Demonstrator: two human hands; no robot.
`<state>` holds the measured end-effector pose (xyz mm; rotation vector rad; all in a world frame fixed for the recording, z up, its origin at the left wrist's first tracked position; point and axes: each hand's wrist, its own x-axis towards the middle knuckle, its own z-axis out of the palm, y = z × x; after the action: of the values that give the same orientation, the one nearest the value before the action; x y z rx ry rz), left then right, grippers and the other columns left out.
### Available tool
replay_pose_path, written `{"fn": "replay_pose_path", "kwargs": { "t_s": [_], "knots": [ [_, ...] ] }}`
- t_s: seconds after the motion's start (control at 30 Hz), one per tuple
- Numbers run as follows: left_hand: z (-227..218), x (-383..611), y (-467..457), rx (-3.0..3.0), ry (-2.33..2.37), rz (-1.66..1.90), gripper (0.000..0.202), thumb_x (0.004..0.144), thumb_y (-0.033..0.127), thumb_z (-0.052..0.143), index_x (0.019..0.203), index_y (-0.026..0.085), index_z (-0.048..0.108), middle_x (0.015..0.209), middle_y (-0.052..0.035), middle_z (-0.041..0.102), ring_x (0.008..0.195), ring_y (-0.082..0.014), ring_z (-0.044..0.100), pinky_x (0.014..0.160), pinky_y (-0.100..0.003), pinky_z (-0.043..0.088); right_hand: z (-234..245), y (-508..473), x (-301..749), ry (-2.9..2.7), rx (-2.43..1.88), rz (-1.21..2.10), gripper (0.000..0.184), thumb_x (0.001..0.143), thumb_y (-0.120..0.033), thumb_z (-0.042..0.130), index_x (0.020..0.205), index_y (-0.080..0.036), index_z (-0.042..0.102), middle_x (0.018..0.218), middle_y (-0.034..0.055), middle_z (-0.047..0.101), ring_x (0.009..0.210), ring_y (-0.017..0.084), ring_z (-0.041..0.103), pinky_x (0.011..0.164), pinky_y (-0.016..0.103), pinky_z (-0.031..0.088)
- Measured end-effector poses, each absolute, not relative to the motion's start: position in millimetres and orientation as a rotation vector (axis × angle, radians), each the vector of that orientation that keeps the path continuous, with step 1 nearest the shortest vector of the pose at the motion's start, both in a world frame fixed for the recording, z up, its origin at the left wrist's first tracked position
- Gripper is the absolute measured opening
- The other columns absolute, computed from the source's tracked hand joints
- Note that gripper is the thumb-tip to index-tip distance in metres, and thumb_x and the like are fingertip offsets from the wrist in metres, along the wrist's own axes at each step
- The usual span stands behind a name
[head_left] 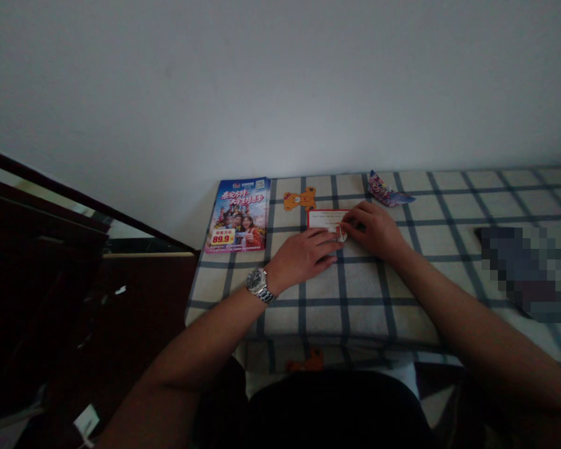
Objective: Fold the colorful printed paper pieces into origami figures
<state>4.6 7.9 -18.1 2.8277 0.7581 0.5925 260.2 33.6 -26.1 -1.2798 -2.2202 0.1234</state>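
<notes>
1. A white paper sheet (325,219) with a red border lies face up, its print too small to read.
2. It sits right of the flyer stack (237,215), well apart.
3. Its edge farthest from the stack shows a red-and-white patch, apparently folded over.

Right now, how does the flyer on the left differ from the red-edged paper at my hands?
The flyer is colourful with some large print; the red-edged paper shows mostly white with small print. The flyer lies untouched, while your left hand and right hand are both at the red-edged paper. The flyer's front is uncovered, while fingers partly hide the red-edged paper. Both are printed and on the checked cloth.
</notes>
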Motion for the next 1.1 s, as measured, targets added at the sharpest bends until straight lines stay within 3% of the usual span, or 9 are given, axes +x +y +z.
{"fn": "replay_pose_path", "kwargs": {
  "t_s": [0.2,0.47,1.1],
  "knots": [
    [-20,3,10,2.816,0.746,0.581,0.033,0.108,0.034,0.056,0.138,0.023,0.066,0.144,-0.006,0.065,0.135,-0.0244,0.058,0.111,-0.043,0.056,-17,26,265,-2.283,-1.119,0.122,0.02,0.103,-0.036,0.061,0.11,-0.023,0.075,0.113,0.0127,0.074,0.102,0.03,0.068,0.091,0.049,0.056],
    [-17,0,11,2.807,0.769,0.592,0.034,0.107,0.035,0.058,0.138,0.024,0.066,0.142,-0.0052,0.067,0.133,-0.0241,0.059,0.11,-0.044,0.057,-13,20,271,-2.41,-0.926,0.28,0.025,0.104,-0.032,0.059,0.122,-0.026,0.076,0.13,0.0095,0.076,0.125,0.03,0.069,0.111,0.054,0.052],
    [-12,-1,6,2.763,0.807,0.57,0.035,0.106,0.033,0.059,0.14,0.027,0.065,0.149,-0.0075,0.058,0.132,-0.0257,0.06,0.106,-0.046,0.06,-16,18,275,-2.468,-0.899,0.319,0.036,0.1,-0.028,0.065,0.136,-0.029,0.073,0.137,0.0098,0.074,0.127,0.032,0.069,0.114,0.06,0.051]
  ]
}}
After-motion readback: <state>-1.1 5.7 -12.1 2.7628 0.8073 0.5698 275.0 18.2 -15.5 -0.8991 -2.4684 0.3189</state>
